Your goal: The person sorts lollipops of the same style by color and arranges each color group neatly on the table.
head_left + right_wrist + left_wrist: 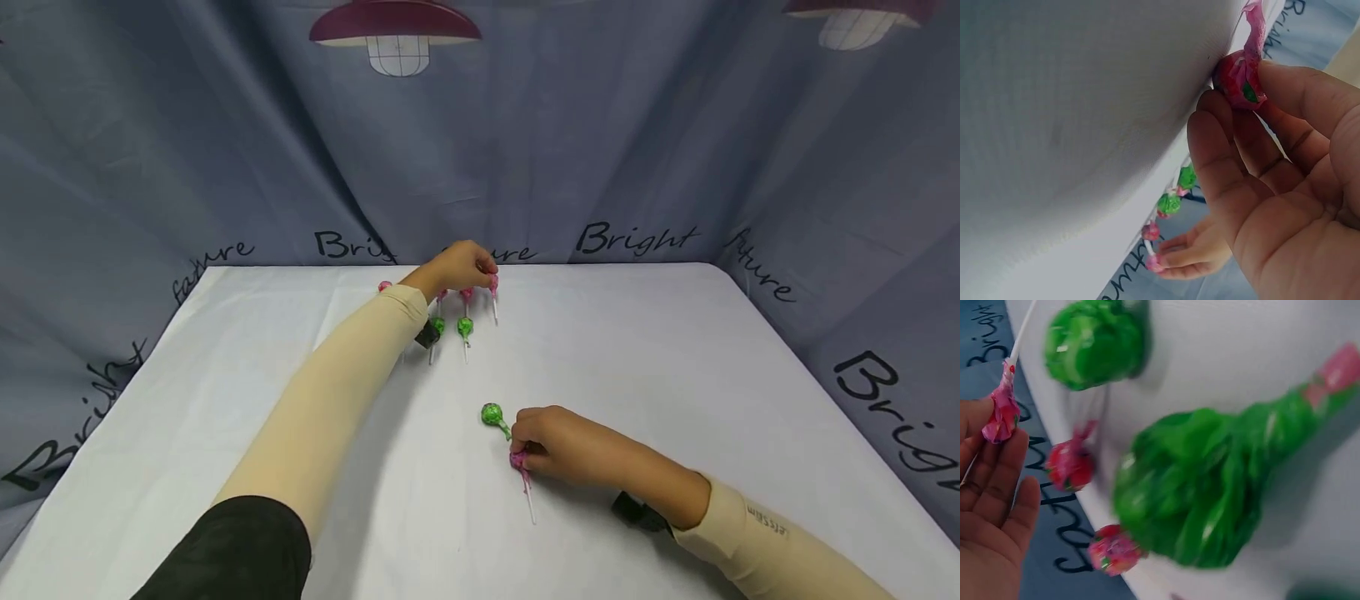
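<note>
Nearest, on white cloth-covered table: right hand, fingers curled round pink lollipop, crinkly wrapped head pinched at fingertips, thin white stick trailing toward near edge, long axis near-to-far. Just left and slightly farther, green lollipop, round foil-wrapped head, stick running under same hand; right hand far closer to it than left. At far edge, left hand in beige sleeve, fingers pinching another pink lollipop at right end of far row. Beside it, row of pink lollipops, then two green lollipops nearer, sticks pointing near.
</note>
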A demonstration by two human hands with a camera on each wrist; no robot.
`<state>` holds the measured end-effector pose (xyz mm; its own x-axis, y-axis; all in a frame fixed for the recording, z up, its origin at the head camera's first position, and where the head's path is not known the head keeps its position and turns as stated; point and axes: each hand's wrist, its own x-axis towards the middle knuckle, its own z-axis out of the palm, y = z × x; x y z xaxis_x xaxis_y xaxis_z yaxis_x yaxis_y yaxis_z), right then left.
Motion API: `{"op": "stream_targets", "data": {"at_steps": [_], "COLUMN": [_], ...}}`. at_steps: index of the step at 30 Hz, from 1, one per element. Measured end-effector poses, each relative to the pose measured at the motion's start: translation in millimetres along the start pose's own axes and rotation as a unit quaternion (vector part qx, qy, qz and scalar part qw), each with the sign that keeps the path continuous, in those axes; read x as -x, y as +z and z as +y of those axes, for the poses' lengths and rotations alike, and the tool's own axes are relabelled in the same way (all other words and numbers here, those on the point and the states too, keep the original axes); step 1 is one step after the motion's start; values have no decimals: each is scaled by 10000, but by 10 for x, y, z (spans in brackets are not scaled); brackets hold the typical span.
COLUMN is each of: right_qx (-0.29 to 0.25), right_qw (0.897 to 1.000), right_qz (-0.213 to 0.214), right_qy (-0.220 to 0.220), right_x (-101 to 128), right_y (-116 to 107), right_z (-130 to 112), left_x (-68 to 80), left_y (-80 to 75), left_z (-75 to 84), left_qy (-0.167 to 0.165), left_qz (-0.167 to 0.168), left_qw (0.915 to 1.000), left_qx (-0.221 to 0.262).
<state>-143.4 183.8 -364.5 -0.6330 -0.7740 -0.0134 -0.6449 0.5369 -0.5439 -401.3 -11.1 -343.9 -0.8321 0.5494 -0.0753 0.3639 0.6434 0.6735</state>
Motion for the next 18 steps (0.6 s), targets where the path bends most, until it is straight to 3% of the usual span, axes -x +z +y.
{"op": "stream_targets", "data": {"at_steps": [4, 9, 18], "right_qx": [-30, 1, 62], "right_qw": [10000, 10000, 9999], "right_qz": [35, 34, 13], "right_qy": [8, 35, -83], "right_x": [15, 34, 3], "right_y": [14, 26, 13], "right_z": [6, 5, -6], "left_x": [-79, -98, -100], "left_y": [102, 176, 220], "left_z": [-82, -69, -28], "left_qy": [-148, -103, -93], "left_qz": [38, 69, 19], "left_qw": [9999, 9995, 9936], "left_qx": [-60, -305, -1122]}}
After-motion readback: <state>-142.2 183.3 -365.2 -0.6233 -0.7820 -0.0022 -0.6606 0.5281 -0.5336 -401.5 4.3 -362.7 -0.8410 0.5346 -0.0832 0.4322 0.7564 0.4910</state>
